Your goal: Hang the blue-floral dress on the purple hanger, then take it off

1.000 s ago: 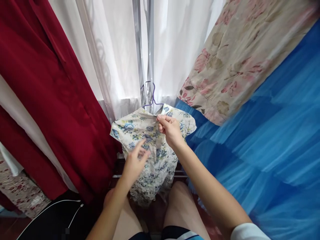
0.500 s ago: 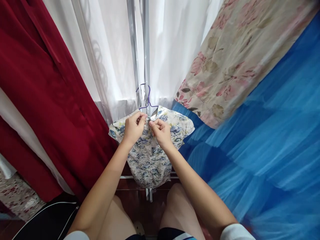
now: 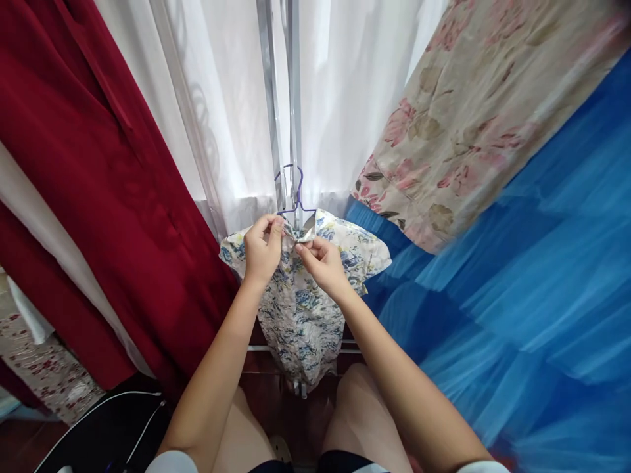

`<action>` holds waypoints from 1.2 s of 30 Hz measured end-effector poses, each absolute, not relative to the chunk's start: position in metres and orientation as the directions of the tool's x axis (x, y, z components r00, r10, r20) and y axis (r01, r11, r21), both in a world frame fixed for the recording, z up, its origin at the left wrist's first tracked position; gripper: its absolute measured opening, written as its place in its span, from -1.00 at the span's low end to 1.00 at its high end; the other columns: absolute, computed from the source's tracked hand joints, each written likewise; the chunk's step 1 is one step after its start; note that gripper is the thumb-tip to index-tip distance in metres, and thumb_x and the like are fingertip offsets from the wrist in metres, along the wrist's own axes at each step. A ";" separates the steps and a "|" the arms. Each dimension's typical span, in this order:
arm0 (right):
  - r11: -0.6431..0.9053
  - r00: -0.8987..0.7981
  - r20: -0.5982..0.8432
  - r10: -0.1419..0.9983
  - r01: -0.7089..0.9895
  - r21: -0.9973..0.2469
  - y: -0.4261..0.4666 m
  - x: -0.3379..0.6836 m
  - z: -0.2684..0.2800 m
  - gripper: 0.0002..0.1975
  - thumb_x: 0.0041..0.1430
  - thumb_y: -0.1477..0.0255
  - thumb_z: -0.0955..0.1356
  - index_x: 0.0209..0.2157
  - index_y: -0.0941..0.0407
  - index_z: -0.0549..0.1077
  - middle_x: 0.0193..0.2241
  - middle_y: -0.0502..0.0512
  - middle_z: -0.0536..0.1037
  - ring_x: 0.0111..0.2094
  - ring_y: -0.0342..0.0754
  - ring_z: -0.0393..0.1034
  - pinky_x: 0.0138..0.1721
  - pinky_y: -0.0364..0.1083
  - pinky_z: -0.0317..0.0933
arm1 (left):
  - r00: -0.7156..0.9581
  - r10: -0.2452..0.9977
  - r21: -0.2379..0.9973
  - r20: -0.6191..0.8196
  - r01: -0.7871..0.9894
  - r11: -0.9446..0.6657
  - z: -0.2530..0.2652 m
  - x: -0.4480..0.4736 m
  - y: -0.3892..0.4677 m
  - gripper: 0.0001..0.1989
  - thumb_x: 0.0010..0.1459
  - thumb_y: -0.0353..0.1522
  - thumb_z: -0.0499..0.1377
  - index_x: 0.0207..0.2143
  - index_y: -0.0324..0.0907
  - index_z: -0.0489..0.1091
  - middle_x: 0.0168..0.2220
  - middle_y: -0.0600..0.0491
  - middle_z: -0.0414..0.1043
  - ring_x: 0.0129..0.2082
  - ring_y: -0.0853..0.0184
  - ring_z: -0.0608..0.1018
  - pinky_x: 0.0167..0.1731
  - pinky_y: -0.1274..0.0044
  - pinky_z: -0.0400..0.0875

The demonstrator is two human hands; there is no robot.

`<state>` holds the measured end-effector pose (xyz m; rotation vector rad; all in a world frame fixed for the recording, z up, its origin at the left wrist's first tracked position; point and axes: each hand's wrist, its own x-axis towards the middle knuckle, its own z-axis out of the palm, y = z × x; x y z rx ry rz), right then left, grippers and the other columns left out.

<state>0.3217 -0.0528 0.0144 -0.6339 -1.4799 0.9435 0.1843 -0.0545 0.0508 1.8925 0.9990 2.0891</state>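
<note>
A short-sleeved floral shirt (image 3: 305, 315), white with blue and yellow flowers, hangs on a purple hanger (image 3: 300, 187) straight in front of me. At the left side of its collar, my left hand (image 3: 263, 249) pinches the fabric between thumb and fingers. My right hand (image 3: 323, 263) is closed on the front of the collar, just right of centre, its thumb and finger pressed together. A short piece of collar shows between the two hands. Any button under the fingertips is too small to make out.
The hanger hangs at a metal pole (image 3: 294, 85) before white curtains (image 3: 340, 98). Dark red fabric (image 3: 128, 217) drapes at left; floral cloth (image 3: 444, 144) and layered blue tulle (image 3: 493, 315) hang at right. A black round-edged object (image 3: 113, 433) with a white rim lies lower left.
My left hand has lifted a little along the collar and my right hand has shifted slightly right and down, leaving more collar showing between them. The shirt's lower part has swung a little.
</note>
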 end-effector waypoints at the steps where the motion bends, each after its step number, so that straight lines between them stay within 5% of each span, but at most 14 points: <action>1: 0.516 -0.152 0.527 0.836 -0.109 -0.850 -0.054 0.323 0.011 -0.66 0.13 0.19 0.40 -0.54 0.07 0.25 -0.72 -0.17 0.13 -0.68 -0.23 -0.08 -0.60 -0.16 -0.22 | -0.219 0.522 0.566 0.824 0.297 -0.769 0.052 0.181 -0.055 -0.74 0.32 -0.23 0.10 -0.36 -0.21 0.40 -0.47 0.09 0.38 -0.44 0.39 0.46 -0.35 0.58 0.34; 4: 0.486 -0.151 0.493 0.857 -0.079 -0.870 -0.059 0.326 0.003 -0.62 0.10 0.17 0.42 -0.56 0.07 0.24 -0.75 -0.17 0.14 -0.70 -0.23 -0.08 -0.61 -0.17 -0.23 | -0.179 0.541 0.570 0.822 0.253 -0.782 0.058 0.171 -0.063 -0.74 0.33 -0.24 0.08 -0.35 -0.21 0.41 -0.42 0.07 0.43 -0.38 0.37 0.50 -0.29 0.56 0.38; 10: 0.496 -0.150 0.524 0.838 -0.187 -0.848 -0.069 0.326 0.009 -0.66 0.17 0.15 0.39 -0.48 0.07 0.28 -0.72 -0.14 0.26 -0.68 -0.20 0.08 -0.59 -0.17 -0.09 | 0.277 0.555 0.385 0.784 0.485 -0.785 0.056 0.169 -0.079 -0.87 0.22 -0.37 0.21 -0.18 -0.14 0.51 -0.16 0.01 0.51 -0.23 0.34 0.51 -0.22 0.54 0.35; 14: 0.548 -0.113 0.547 0.830 -0.022 -0.836 -0.051 0.322 -0.006 -0.66 0.17 0.16 0.37 -0.51 0.08 0.26 -0.70 -0.14 0.21 -0.65 -0.21 0.03 -0.58 -0.17 -0.13 | 0.190 0.501 0.321 0.845 0.569 -0.757 0.054 0.167 -0.075 -0.84 0.26 -0.36 0.16 -0.36 -0.19 0.50 -0.39 0.05 0.49 -0.39 0.37 0.49 -0.36 0.57 0.31; 17: 0.539 -0.114 0.530 0.840 0.062 -0.840 -0.043 0.326 -0.023 -0.64 0.16 0.16 0.36 -0.53 0.08 0.23 -0.70 -0.14 0.16 -0.65 -0.21 0.00 -0.59 -0.17 -0.15 | 0.040 0.426 0.314 0.904 0.615 -0.724 0.062 0.149 -0.066 -0.83 0.27 -0.33 0.16 -0.32 -0.20 0.50 -0.35 0.04 0.51 -0.34 0.36 0.52 -0.31 0.57 0.35; 21: 0.536 -0.141 0.525 0.839 0.055 -0.842 -0.056 0.337 -0.033 -0.68 0.18 0.21 0.35 -0.52 0.10 0.25 -0.68 -0.13 0.19 -0.65 -0.22 0.01 -0.59 -0.18 -0.14 | -0.149 0.416 0.395 0.897 0.692 -0.604 0.053 0.094 -0.040 -0.80 0.25 -0.28 0.16 -0.29 -0.21 0.52 -0.30 0.02 0.52 -0.27 0.33 0.53 -0.22 0.56 0.37; 26: 0.496 -0.159 0.483 0.861 0.056 -0.867 -0.071 0.349 -0.044 -0.69 0.18 0.25 0.35 -0.53 0.09 0.24 -0.69 -0.14 0.20 -0.66 -0.21 0.03 -0.60 -0.18 -0.11 | -0.458 0.580 0.722 0.674 0.574 -0.386 -0.018 0.044 -0.013 -0.74 0.18 -0.26 0.15 -0.25 -0.26 0.52 -0.31 -0.03 0.53 -0.32 0.28 0.53 -0.26 0.52 0.39; 32: 0.310 0.175 0.352 0.920 0.228 -0.923 -0.054 0.401 -0.087 -0.70 0.18 0.23 0.27 -0.56 0.06 0.21 -0.71 -0.13 0.20 -0.66 -0.19 0.02 -0.59 -0.17 -0.04 | -0.195 0.834 0.798 0.516 0.463 -0.386 -0.090 0.081 -0.024 -0.74 0.11 -0.22 0.19 -0.40 -0.23 0.53 -0.48 0.01 0.53 -0.49 0.29 0.52 -0.45 0.54 0.39; 36: 0.190 0.204 0.275 0.940 0.357 -0.914 -0.051 0.438 -0.127 -0.70 0.11 0.30 0.27 -0.64 0.06 0.19 -0.73 -0.09 0.24 -0.65 -0.16 0.09 -0.56 -0.16 0.00 | -0.033 0.870 0.824 0.492 0.342 -0.452 -0.090 0.127 -0.032 -0.71 0.15 -0.18 0.19 -0.36 -0.23 0.51 -0.42 0.00 0.53 -0.44 0.31 0.54 -0.39 0.53 0.43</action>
